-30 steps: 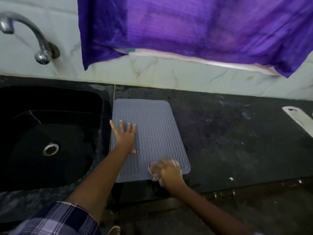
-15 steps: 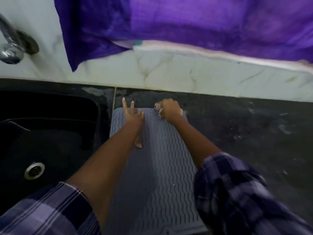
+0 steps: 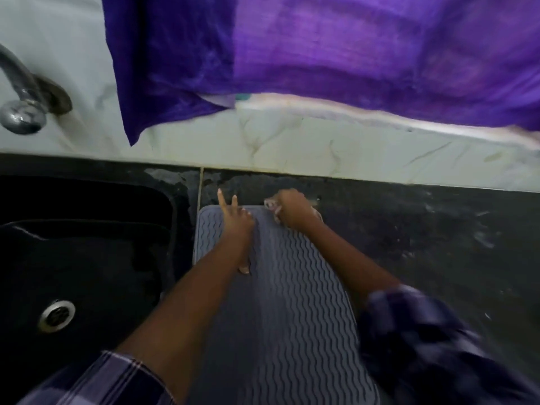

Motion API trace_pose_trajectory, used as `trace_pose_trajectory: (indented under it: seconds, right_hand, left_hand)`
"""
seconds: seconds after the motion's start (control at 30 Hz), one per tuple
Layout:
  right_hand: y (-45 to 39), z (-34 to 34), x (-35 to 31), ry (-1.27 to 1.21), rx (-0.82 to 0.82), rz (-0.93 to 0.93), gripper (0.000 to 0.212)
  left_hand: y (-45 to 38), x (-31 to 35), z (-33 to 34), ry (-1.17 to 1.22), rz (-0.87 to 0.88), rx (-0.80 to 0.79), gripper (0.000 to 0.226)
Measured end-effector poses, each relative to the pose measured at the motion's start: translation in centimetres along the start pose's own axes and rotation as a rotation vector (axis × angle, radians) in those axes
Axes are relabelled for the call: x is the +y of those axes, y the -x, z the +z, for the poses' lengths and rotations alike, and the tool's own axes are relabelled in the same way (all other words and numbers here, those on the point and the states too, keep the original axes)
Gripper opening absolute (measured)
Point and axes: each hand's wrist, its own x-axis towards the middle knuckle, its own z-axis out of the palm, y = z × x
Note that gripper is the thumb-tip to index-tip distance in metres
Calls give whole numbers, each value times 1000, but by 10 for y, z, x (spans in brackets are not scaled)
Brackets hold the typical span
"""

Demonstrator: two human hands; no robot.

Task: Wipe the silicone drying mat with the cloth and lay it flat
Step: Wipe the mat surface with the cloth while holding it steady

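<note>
Left hand [image 3: 237,226], fingers spread, presses flat on a grey mat [image 3: 292,302] while right hand [image 3: 293,211] fingers clench a cloth [image 3: 270,203] at its far edge.

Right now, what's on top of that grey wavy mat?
The left hand presses flat on the mat near its far edge. The right hand bunches a cloth at the far corner; most of the cloth is hidden inside the fist.

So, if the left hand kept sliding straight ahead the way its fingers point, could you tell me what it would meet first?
The left hand points away from the person, past the far edge of the grey ribbed silicone mat. It would cross a strip of dark stone counter, then probably meet the white marbled wall tile; depth is unclear.
</note>
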Motion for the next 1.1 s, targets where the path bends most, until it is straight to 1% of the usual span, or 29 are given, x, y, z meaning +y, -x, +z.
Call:
trace_pose_trajectory:
  seconds: [0.07, 0.13, 0.17, 0.2, 0.27, 0.3, 0.33, 0.37, 0.4, 0.43, 0.47, 0.5, 0.53, 0.6, 0.67, 0.7, 0.73, 0.77, 0.8, 0.83, 0.87, 0.9, 0.93, 1.0, 1.07, 1.1]
  right_hand:
    - [-11, 15, -12, -2, 87, 40, 28]
    - [12, 32, -19, -57, 56, 93, 27]
    - [32, 37, -15, -53, 10, 153, 25]
    - [61, 45, -11, -34, -3, 138, 23]
    - [114, 55, 0, -48, -60, -20, 23]
    - [128, 49, 4, -13, -132, -98, 21]
    - [129, 37, 6, 21, -193, -144, 17]
    - [115, 20, 5, 35, -267, -162, 15]
    - [97, 6, 9, 9, -284, -180, 17]
    - [74, -5, 7, -50, -248, -107, 20]
    - [52, -10, 4, -86, -170, -28, 21]
    - [34, -5, 0, -92, -50, 22, 23]
    - [23, 2, -9, -89, 13, 50, 26]
    - [32, 25, -23, -48, 106, 86, 27]
    - [65, 48, -22, -54, 171, 71, 25]
    - [90, 57, -18, -66, 179, 77, 24]
    - [121, 63, -17, -56, 137, 98, 21]
    - [152, 69, -17, -150, 49, 148, 17]
    - [172, 74, -16, -148, -25, 98, 17]
    - [181, 70, -13, -86, -45, 24, 19]
    - [178, 62, -10, -62, -119, -27, 18]
    - [168, 50, -8, -78, -171, -32, 21]
    - [151, 35, -8, -125, -176, -11, 23]
    - [123, 16, -11, -155, -72, 55, 24]
    - [111, 21, -20, -115, 38, 146, 27]
    - [118, 29, -25, -82, 54, 177, 28]
  left_hand:
    - [0, 0, 2, 2, 2, -10, 65]
    - [3, -6, 4, 22, 20, -9, 84]
    - [4, -9, 6, 30, 30, 0, 93]
    - [6, -13, 7, 37, 42, 15, 98]
    - [8, -15, 11, 52, 54, 58, 100]
    - [11, -13, 13, 54, 52, 83, 103]
    - [14, -10, 15, 48, 52, 100, 106]
    - [17, -7, 16, 36, 51, 120, 103]
    - [18, -4, 17, 27, 44, 139, 97]
    - [17, -2, 17, 19, 32, 151, 94]
    - [16, -1, 18, 6, 21, 149, 97]
    - [16, 1, 17, -12, 12, 129, 99]
    - [17, 4, 16, -26, 6, 112, 97]
    - [18, 5, 14, -33, -14, 99, 92]
    - [23, -2, 15, 4, -9, 86, 109]
    - [29, -8, 16, 41, 7, 84, 118]
    - [34, -14, 21, 90, 26, 103, 119]
    - [40, -18, 27, 143, 43, 134, 114]
    - [46, -20, 33, 186, 64, 163, 105]
    - [55, -20, 37, 213, 89, 182, 95]
    - [64, -17, 40, 224, 118, 188, 86]
    - [72, -12, 41, 229, 149, 183, 81]
    - [80, -6, 42, 239, 179, 166, 82]
    - [93, 6, 45, 222, 235, 109, 99]
    - [103, 17, 54, 160, 257, 83, 113]
    - [107, 22, 58, 136, 244, 79, 116]
